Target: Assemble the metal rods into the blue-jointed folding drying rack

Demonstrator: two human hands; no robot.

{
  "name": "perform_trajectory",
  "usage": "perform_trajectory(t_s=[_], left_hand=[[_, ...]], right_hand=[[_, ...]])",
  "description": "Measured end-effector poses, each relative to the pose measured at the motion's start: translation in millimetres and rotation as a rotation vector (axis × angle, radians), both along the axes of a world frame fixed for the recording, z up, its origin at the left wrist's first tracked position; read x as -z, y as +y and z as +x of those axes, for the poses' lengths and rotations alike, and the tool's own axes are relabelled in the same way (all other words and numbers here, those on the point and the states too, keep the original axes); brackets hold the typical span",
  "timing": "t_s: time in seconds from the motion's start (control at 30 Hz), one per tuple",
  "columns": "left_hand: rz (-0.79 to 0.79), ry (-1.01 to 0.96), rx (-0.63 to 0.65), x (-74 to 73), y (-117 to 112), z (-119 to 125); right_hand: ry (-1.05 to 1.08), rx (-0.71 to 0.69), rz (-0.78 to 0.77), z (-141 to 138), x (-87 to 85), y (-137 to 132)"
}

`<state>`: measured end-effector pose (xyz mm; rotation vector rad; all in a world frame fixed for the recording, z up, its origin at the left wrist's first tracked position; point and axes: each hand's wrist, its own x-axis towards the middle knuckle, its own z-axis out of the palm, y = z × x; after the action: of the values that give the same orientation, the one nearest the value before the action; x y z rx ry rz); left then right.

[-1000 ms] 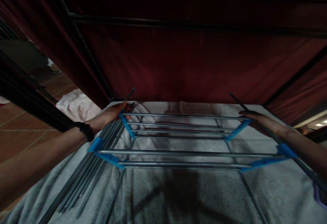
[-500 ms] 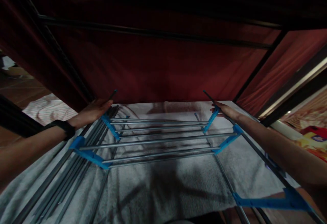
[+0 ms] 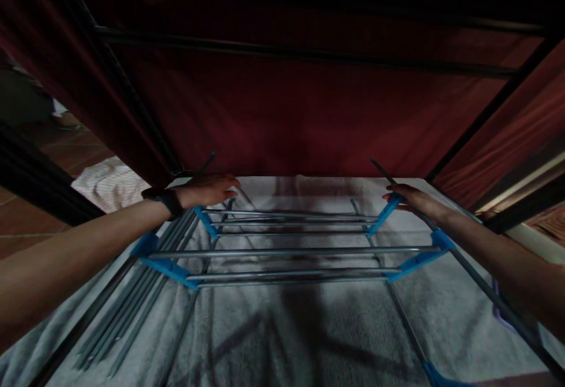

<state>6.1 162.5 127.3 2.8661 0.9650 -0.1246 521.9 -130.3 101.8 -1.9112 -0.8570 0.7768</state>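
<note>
A rack frame of grey metal tubes (image 3: 291, 252) joined by blue plastic brackets (image 3: 165, 266) lies before me on a pale towel-like cloth. My right hand (image 3: 408, 196) is closed around the far right blue bracket (image 3: 389, 210) and the long tube running through it. Over the far left bracket (image 3: 205, 220), my left hand (image 3: 212, 190) reaches rightward with its fingers stretched out; it grips nothing that I can see. A black band (image 3: 165, 200) is on the left wrist. Behind each hand, a tube end sticks up toward the red fabric.
Several loose grey tubes (image 3: 132, 310) lie on the cloth (image 3: 282, 328) at the left. A dark red fabric panel (image 3: 291, 122) with black bars closes off the back. Dark posts (image 3: 39, 175) stand at the left, beside a striped cloth (image 3: 108, 184) on the tiled floor.
My left hand has come off the far left tube and shifted right, fingers extended. My right hand stays on its bracket. The whole view has swung slightly left.
</note>
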Motion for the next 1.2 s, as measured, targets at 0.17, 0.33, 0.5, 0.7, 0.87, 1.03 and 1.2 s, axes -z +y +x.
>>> perform_trajectory(t_s=[0.17, 0.33, 0.5, 0.7, 0.87, 1.03, 1.2], left_hand=[[-0.170, 0.136, 0.099, 5.9, 0.9, 48.0], [-0.213, 0.272, 0.117, 40.6, 12.6, 95.6], [-0.285, 0.348, 0.137, 86.6, 21.2, 129.0], [-0.334, 0.416, 0.208, 123.9, 21.3, 153.7], [-0.315, 0.389, 0.262, 148.4, 15.9, 164.4], [-0.305, 0.360, 0.261, 148.9, 10.5, 168.9], [-0.236, 0.233, 0.182, 109.5, 27.6, 166.1]], right_hand=[[0.062, 0.024, -0.072, 8.0, 0.0, 2.4], [0.064, 0.081, -0.128, 28.9, 12.0, 7.0], [0.031, 0.078, -0.114, 37.4, 22.4, 3.1], [-0.003, 0.170, -0.086, 26.9, 24.6, -1.0], [0.058, 0.109, -0.099, 29.4, 21.7, 0.6], [0.053, 0.087, -0.071, 25.2, 20.1, 2.1], [0.023, 0.062, -0.038, 20.9, 23.3, 4.1]])
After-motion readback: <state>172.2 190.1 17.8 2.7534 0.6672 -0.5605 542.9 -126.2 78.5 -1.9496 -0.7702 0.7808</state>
